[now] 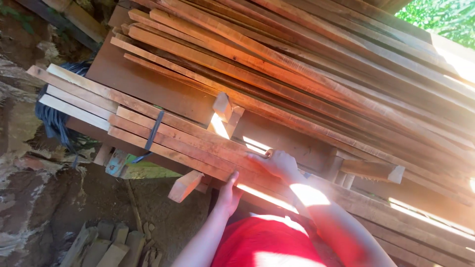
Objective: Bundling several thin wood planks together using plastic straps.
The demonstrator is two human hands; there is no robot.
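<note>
A low stack of long reddish wooden planks (163, 131) runs slantwise across the view, with a higher pile of planks (297, 64) behind it. My left hand (228, 195) reaches up from below and grips the front edge of the lowest plank, fingers on its underside. My right hand (278, 164) lies on top of the same stack, fingers curled over a plank's edge beside a sunlit gap. My red shirt (267, 242) shows between my two arms.
A dark strap (154, 129) binds the lower planks. A short wooden block (227, 111) stands between the stacks and a stub (185, 185) juts out below. Black hoses (54, 118) hang at the left. Cut wood pieces (104, 244) lie on the dirt ground.
</note>
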